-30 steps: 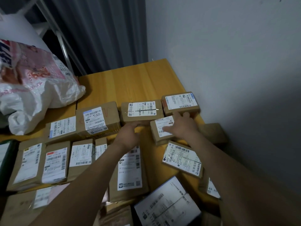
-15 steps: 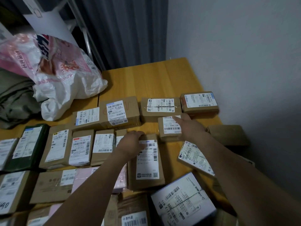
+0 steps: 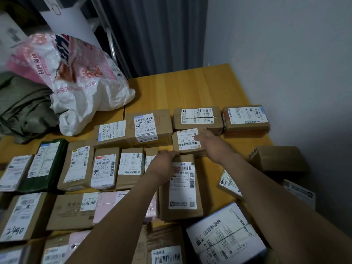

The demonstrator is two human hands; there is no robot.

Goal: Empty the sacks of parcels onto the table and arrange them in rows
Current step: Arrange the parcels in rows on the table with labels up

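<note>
Brown cardboard parcels with white labels lie in rows on the wooden table (image 3: 200, 86). My left hand (image 3: 164, 164) rests on the top edge of a tall brown parcel (image 3: 181, 189), fingers curled over it. Flat on a small square parcel (image 3: 187, 141), fingers apart, lies my right hand (image 3: 213, 143). That small parcel sits just below the back row, which ends in a taped parcel (image 3: 197, 118) and an orange-banded one (image 3: 245, 120). A pink and white sack (image 3: 76, 79) slumps at the back left.
An olive green sack (image 3: 24, 105) lies left of the pink one. A dark green parcel (image 3: 47, 164) is in the middle row. Loose parcels crowd the right near the grey wall, among them a plain brown box (image 3: 278, 159) and a big white-labelled one (image 3: 224, 235).
My left hand has dropped from the back row onto the tall parcel's top edge. My right hand has slid the small square parcel leftwards, up against the back row. The view has swung left.
</note>
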